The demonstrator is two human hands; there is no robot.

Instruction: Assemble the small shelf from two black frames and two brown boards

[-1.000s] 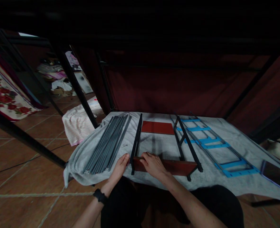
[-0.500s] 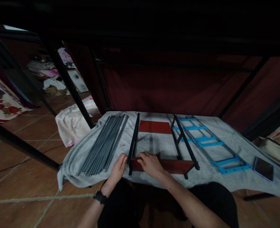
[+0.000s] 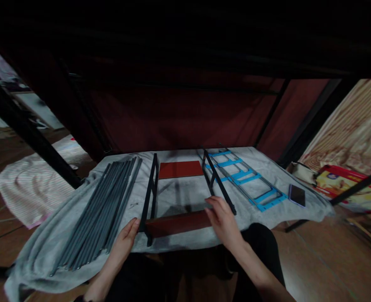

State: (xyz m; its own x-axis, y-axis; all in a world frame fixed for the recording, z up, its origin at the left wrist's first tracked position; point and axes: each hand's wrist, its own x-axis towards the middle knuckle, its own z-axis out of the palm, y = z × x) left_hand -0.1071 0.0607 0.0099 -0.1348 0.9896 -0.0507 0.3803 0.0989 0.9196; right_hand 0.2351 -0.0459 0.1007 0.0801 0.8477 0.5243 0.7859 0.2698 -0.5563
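Note:
A black metal frame (image 3: 150,191) with two side pieces stands on a grey cloth (image 3: 188,193) in front of me. A dark reddish-brown board (image 3: 179,223) spans its near end, tilted on edge. Another flat reddish-brown board (image 3: 181,169) lies between the sides at the far end. My left hand (image 3: 125,240) rests its stretched fingertips at the frame's near left corner. Over the near board's right end is my right hand (image 3: 225,222), fingers spread and slightly bent; whether they touch the board is unclear. That hand hides the near right corner.
A bundle of grey metal rods (image 3: 100,214) lies left of the frame. To the right are blue-and-grey rack pieces (image 3: 248,178) and a phone (image 3: 296,195). Black posts (image 3: 31,126) rise beside the cloth-covered surface, and a dark red curtain (image 3: 179,117) hangs behind it.
My right hand has moved along the near board from its left part to its right end. My left hand stays by the left corner. The view has turned right.

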